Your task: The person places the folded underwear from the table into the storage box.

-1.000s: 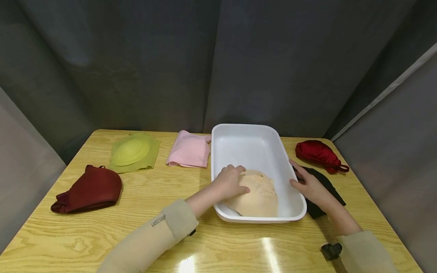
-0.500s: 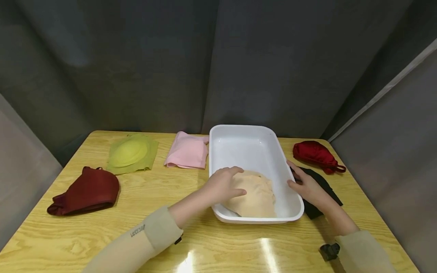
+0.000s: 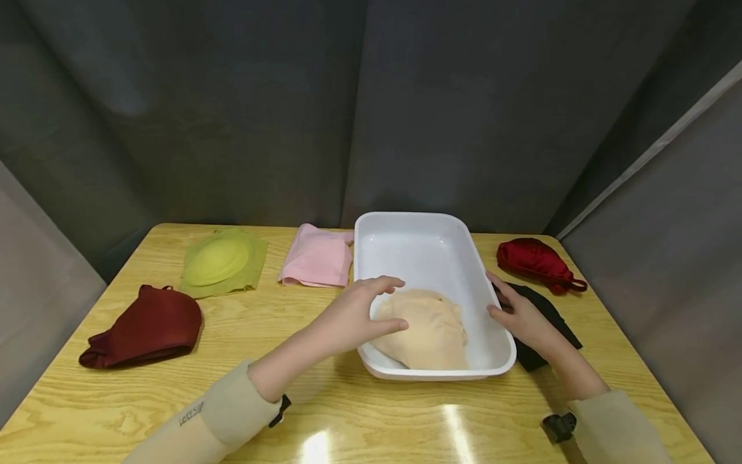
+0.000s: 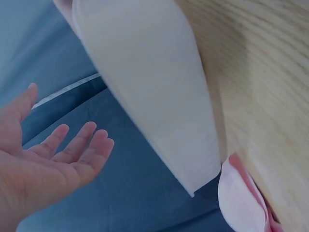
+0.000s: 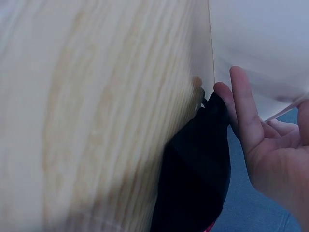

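Note:
A folded beige bra (image 3: 431, 332) lies in the near end of a white plastic tub (image 3: 417, 374). My left hand (image 3: 353, 316) is over the tub's left rim, thumb and fingers spread apart and nothing between them. In the left wrist view the left hand (image 4: 63, 159) is beside the tub's outer wall (image 4: 149, 82), palm and fingers loosely extended. My right hand (image 3: 524, 319) rests against the tub's right side, thumb near the rim. In the right wrist view its extended fingers (image 5: 246, 104) lie along the outer wall, close to a black bra (image 5: 195, 169).
On the wooden table (image 3: 255, 335), left of the tub, lie a dark red bra (image 3: 153, 327), a yellow-green bra (image 3: 223, 261) and a pink bra (image 3: 317, 258). A shiny red bra (image 3: 536, 261) is at the back right. Grey curtains (image 3: 261, 116) stand behind the table.
My left hand has drawn back to the left and up off the beige bra, which stays in the tub. The right hand keeps its place at the tub's side.

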The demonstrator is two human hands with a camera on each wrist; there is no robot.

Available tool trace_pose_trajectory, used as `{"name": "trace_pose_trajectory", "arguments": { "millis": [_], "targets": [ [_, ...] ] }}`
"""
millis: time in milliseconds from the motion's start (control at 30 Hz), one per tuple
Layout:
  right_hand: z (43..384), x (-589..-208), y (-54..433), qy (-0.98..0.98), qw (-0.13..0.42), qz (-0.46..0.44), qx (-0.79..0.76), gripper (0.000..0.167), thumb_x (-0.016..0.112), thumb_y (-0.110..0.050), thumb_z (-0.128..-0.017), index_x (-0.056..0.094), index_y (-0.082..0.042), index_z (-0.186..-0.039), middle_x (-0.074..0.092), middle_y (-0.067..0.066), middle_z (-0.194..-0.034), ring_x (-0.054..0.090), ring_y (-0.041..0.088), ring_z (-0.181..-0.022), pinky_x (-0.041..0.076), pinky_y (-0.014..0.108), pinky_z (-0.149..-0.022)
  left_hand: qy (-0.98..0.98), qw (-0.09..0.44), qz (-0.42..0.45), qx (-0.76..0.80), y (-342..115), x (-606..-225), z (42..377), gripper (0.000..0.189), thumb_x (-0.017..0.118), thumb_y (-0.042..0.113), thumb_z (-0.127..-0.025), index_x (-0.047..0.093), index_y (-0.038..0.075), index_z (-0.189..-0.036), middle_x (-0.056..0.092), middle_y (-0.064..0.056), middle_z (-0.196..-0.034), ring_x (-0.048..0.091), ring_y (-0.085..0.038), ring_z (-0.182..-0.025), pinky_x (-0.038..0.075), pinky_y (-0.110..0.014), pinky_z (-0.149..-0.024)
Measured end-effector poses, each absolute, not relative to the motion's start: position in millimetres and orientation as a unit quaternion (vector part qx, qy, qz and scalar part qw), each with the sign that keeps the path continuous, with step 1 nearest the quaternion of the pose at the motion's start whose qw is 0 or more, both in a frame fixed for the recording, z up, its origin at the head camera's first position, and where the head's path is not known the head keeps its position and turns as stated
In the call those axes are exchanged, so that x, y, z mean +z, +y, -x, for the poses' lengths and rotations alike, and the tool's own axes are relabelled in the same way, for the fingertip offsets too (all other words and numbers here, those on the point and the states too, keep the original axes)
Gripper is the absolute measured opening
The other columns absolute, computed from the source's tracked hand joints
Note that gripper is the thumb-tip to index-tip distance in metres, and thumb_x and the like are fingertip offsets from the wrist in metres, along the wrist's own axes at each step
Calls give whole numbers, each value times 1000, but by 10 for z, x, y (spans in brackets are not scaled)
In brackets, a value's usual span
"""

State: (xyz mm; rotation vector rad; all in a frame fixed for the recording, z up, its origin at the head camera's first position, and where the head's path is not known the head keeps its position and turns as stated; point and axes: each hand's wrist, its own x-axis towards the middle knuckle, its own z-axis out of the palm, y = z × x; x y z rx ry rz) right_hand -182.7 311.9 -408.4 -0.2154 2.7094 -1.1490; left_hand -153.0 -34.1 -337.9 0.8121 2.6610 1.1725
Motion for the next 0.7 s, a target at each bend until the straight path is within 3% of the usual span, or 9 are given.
{"name": "trace_pose_trajectory", "arguments": {
  "millis": [333, 500, 700],
  "targets": [
    [1828, -4111, 3132, 915, 97, 64, -386, 71, 50, -31, -98, 7, -21, -153, 29, 33, -145, 46, 49, -121, 51, 53, -87, 877, 23, -257, 405, -554, -3215, 1430, 56, 74, 37, -80, 52, 29, -130, 61, 6, -120, 54, -16, -116, 44, -40, -96],
    [1822, -4108, 3132, 914, 97, 66, -387, 71, 50, -31, -98, 7, -21, -153, 29, 33, -145, 46, 49, -121, 50, 53, -87, 871, 1, -260, 418, -658, -3168, 1411, 56, 76, 35, -79, 54, 26, -130, 62, 8, -120, 56, -10, -113, 44, -36, -98],
    [1823, -4113, 3132, 912, 98, 68, -392, 71, 50, -31, -98, 8, -21, -153, 29, 33, -145, 46, 49, -121, 50, 53, -87, 861, -25, -270, 430, -811, -3120, 1392, 54, 76, 32, -79, 56, 24, -128, 60, 11, -123, 58, -12, -108, 46, -33, -97]
  ]
}}
